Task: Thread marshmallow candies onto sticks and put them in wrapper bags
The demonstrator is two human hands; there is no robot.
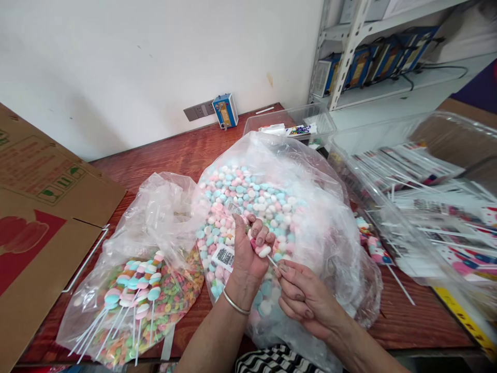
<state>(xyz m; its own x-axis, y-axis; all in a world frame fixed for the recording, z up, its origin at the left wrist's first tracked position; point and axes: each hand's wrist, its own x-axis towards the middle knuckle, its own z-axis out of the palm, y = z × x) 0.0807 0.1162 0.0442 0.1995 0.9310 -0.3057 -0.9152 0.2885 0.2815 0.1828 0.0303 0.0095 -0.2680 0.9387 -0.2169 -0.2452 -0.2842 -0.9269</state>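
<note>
Over a large clear bag (310, 176) of pastel candies (240, 191), my left hand (250, 254) is closed around a candy skewer (264, 251). White and pink candy shows at its lower end; the rest is hidden by my fingers. A printed wrapper (224, 256) with a black code sticks out at the left of that hand; how it joins the skewer is hidden. My right hand (301, 295) pinches the skewer's white stick (273, 261) just below the candy. Further left, several candy skewers (134, 282) with white sticks lie on a bag of colourful ring gummies (178, 295).
A cardboard box (58, 207) stands at the left. At the right, a clear plastic bin (373, 217) holds many wrapped skewers, and a wrapped skewer (378, 251) lies beside it. Behind are a smaller clear bin (256, 122), a blue device (225, 111) and a metal shelf (345, 67).
</note>
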